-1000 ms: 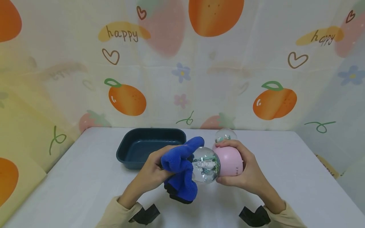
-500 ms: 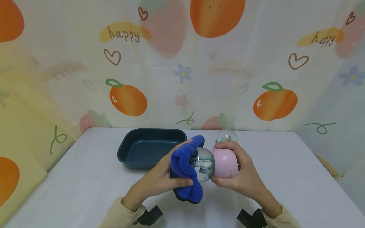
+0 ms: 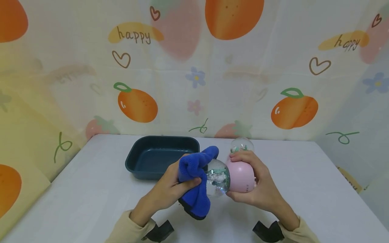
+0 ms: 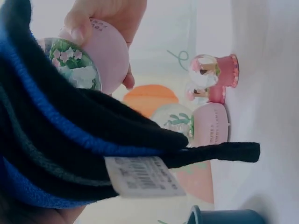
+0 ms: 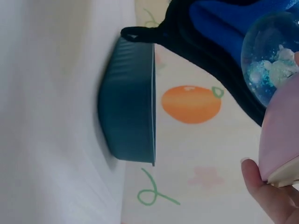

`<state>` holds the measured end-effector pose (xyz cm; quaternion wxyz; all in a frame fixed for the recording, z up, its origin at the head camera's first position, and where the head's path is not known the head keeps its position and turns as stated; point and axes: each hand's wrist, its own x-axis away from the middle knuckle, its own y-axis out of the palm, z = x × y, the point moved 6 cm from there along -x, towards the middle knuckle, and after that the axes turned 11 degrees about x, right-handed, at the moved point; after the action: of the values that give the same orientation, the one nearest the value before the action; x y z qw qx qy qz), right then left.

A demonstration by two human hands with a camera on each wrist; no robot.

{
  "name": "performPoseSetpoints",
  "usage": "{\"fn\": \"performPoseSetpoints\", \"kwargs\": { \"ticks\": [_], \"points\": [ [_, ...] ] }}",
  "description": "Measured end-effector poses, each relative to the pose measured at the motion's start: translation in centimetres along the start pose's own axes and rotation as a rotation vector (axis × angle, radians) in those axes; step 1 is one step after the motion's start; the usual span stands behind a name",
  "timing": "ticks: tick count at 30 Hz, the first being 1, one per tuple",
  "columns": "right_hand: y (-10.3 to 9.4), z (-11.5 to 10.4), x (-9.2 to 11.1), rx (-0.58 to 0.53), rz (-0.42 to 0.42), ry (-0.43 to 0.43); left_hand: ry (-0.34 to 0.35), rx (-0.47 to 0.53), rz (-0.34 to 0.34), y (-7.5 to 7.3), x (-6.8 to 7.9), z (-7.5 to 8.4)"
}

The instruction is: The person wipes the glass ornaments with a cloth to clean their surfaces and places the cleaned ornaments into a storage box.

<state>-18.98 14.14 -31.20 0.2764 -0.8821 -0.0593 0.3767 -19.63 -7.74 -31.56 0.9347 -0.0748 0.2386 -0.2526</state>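
My right hand (image 3: 262,184) grips a snow globe by its pink base (image 3: 241,177). The globe is tipped on its side above the table, its clear dome (image 3: 218,177) pointing left. Green and white shapes show inside the dome. My left hand (image 3: 162,190) holds a bunched blue cloth (image 3: 198,200) with black edging, thumb across its front. The cloth lies against the dome's left side and hides part of it. A white label (image 4: 142,176) hangs from the cloth in the left wrist view.
Behind the right hand stands another snow globe (image 3: 242,145). The left wrist view also shows smaller snow globes (image 4: 229,70) with deeper pink bases. A dark teal rectangular tray (image 3: 129,167) sits at the back left of the white table (image 3: 76,202). A printed curtain (image 3: 170,84) hangs behind.
The cloth moved right further over the dome, then back left a little, with the left hand. The held globe shifted slightly left, and its base turned, bringing the lettering lower.
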Motion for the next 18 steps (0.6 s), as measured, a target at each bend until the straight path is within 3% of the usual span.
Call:
{"fn": "performPoseSetpoints", "kwargs": {
  "ticks": [3, 8, 14, 18],
  "points": [
    [-0.1, -0.1, 0.0, -0.010, 0.017, -0.003, -0.023, 0.050, 0.003, 0.0, 0.0, -0.1],
    [-0.2, -0.1, -0.1, -0.010, 0.055, 0.009, -0.056, 0.107, -0.055, 0.7, -0.1, -0.1],
    [0.0, 0.2, 0.1, 0.000, 0.073, 0.058, -0.032, 0.018, -0.044, 1.2, -0.2, 0.0],
    [-0.1, 0.1, 0.1, 0.015, 0.084, 0.071, 0.012, -0.117, -0.023, 1.6, 0.0, 0.6]
  ]
}}
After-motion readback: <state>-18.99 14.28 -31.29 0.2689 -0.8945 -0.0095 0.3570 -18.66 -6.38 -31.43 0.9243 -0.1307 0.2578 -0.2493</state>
